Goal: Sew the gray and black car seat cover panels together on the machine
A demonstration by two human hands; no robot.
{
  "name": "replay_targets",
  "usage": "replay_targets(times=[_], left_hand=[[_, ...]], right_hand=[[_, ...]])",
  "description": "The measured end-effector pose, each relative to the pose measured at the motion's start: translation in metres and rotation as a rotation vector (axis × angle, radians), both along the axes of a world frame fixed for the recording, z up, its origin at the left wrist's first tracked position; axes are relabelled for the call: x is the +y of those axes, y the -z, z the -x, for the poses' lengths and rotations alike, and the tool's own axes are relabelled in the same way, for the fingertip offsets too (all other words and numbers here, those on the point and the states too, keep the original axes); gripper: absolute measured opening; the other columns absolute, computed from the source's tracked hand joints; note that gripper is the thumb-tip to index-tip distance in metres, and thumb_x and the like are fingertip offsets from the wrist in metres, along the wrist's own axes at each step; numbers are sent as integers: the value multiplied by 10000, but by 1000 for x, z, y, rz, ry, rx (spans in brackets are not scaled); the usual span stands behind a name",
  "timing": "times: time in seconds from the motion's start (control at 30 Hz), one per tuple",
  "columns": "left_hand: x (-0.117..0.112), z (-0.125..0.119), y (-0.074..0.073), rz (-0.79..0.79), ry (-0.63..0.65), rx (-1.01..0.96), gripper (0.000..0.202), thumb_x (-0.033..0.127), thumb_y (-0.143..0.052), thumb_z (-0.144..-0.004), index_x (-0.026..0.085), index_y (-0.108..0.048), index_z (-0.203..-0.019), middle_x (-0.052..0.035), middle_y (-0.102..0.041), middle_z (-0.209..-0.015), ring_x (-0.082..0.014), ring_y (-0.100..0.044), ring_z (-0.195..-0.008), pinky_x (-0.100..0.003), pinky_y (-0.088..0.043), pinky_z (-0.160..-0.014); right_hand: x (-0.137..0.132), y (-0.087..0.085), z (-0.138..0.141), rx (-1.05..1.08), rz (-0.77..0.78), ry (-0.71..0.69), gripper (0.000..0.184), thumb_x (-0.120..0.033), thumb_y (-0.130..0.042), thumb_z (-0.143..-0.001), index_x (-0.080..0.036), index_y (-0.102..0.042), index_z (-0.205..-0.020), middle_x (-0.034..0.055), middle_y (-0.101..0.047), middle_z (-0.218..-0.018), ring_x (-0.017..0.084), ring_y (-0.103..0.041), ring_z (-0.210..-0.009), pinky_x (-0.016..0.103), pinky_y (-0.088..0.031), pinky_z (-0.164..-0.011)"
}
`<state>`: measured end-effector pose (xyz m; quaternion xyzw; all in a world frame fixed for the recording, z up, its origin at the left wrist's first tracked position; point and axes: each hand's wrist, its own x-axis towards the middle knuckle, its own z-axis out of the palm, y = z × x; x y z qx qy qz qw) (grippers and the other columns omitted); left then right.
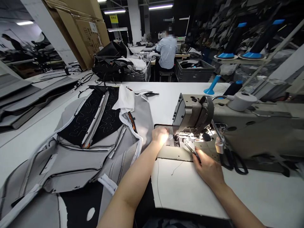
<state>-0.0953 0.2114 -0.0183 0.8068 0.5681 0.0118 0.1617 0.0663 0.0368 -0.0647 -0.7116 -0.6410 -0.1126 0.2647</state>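
My left hand (161,134) is closed, its fingers curled together over the sewing machine bed (172,152), just left of the needle area; what it pinches, if anything, is hidden. My right hand (209,166) grips slim, pointed tweezers (194,152), the tips aimed left toward the lit presser foot (176,139). The sewing machine head (190,110) stands above and between both hands. On the left, a large sewn grey and black seat cover (78,161) spreads over the table, apart from the needle.
Black-handled scissors (234,161) lie right of my right hand. Loose thread (177,167) rests on the white table (187,186). A white thread cone (242,101) and blue spool (212,85) stand behind the machine. Stacked grey panels (30,98) lie left. A person (167,52) sits beyond.
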Motion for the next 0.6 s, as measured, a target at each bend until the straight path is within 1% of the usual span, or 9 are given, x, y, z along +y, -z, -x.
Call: replay_targets(times=[0.17, 0.37, 0.5, 0.6], left_hand=[[1, 0, -2, 9, -13, -23, 317, 415, -493, -932, 121, -608, -954, -56, -629, -928, -160, -609, -844, -361, -516, -782], [0, -1, -3, 12, -10, -28, 331, 426, -473, -938, 129, -618, -925, -62, -637, -935, -164, -609, -868, -365, -508, -805], [1, -1, -6, -6, -14, -31, 366, 439, -440, -948, 125, -623, -910, -58, -644, -903, -165, -615, -846, -367, -502, -788], [0, 1, -9, -31, -6, -31, 415, 424, -359, -969, 149, -652, -862, -62, -660, -871, -182, -623, -848, -333, -483, -748]], right_hand=[[-1, -1, 0, 17, 1, -26, 234, -322, -424, -908, -206, -619, -965, 67, -681, -1076, 212, -672, -780, 286, -480, -606], [-1, -2, -5, 67, 57, -149, 245, -336, -414, -917, -201, -618, -904, 118, -630, -1187, 218, -669, -802, 289, -483, -619], [4, -8, -1, 110, 103, -203, 217, -311, -434, -891, -198, -607, -825, 131, -595, -1243, 173, -645, -630, 277, -438, -546], [14, -12, 8, 196, 159, -270, 180, -300, -456, -859, -204, -600, -808, 104, -557, -1300, 132, -595, -538, 262, -371, -477]])
